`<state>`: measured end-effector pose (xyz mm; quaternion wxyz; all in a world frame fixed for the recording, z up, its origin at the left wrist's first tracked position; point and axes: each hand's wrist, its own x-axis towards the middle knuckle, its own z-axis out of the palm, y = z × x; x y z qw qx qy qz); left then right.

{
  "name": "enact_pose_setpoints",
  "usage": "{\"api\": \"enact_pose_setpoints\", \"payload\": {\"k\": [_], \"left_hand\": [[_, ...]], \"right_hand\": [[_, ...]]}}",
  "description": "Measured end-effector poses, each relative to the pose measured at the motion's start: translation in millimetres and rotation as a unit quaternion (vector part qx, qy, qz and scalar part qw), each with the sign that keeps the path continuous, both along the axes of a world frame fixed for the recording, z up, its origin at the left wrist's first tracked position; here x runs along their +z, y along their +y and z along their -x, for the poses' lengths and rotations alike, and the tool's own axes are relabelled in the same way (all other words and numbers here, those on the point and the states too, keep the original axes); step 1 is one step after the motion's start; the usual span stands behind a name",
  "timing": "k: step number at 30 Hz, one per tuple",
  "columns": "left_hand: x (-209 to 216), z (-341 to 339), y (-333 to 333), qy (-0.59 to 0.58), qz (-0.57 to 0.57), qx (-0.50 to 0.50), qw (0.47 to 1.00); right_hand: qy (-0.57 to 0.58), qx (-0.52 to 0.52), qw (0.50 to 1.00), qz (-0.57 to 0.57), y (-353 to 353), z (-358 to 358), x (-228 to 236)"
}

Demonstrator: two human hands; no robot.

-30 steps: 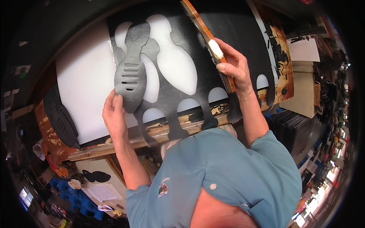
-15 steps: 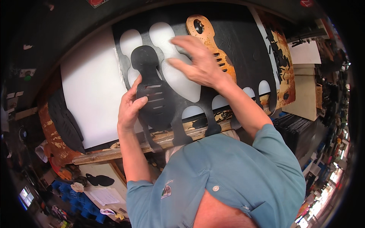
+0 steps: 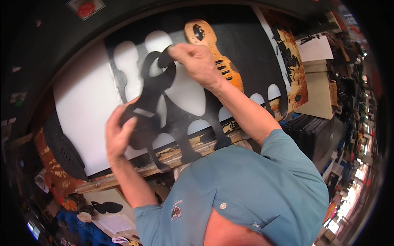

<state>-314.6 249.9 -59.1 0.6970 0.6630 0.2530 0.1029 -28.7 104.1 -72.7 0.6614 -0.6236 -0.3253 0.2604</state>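
Pinching a small black piece [image 3: 165, 60] at its fingertips, the right hand [image 3: 197, 64] has a narrow grip, the fingers drawn together and blurred. That piece sits at the rim of a rounded hole in the narrow end of a dark sole-shaped piece [image 3: 154, 96]; whether the two are joined there, I cannot tell. The left hand [image 3: 116, 133] grips the wide end of the sole-shaped piece at its left edge, thumb laid over the top, the other fingers partly hidden behind. The sole-shaped piece is held up, tilted, between the two hands, with a pale slit showing through it near the left thumb.

Beneath it lies a black sheet [image 3: 256, 53] with sole-shaped cut-outs, white board [image 3: 88, 110] showing through them and spreading out to the left. An orange-brown slotted form [image 3: 216, 53] rests on the sheet, just beyond the right hand and wrist. Farther left, dark slotted pieces [image 3: 61, 149] lie heaped at the end of the surface [image 3: 98, 183], whose wooden front edge runs before the person's teal shirt [image 3: 242, 184].
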Motion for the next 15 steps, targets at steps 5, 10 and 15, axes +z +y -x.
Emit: {"api": "enact_pose_setpoints", "payload": {"k": [5, 10, 15], "left_hand": [[-3.7, 93.6, 77.5, 0.004, -0.137, 0.202, 0.97], [-23.4, 214.1, 205.2, 0.023, -0.144, 0.321, 0.936], [-59.2, 305.4, 297.7, 0.319, -0.412, 0.379, 0.765]], "right_hand": [[-0.002, -0.185, 0.98, -0.078, -78.0, -107.4, -10.8], [-0.365, -0.353, 0.806, 0.303, -157.3, -164.7, 4.8], [-0.253, -0.057, 0.926, 0.273, -159.8, -51.8, 1.2]]}}
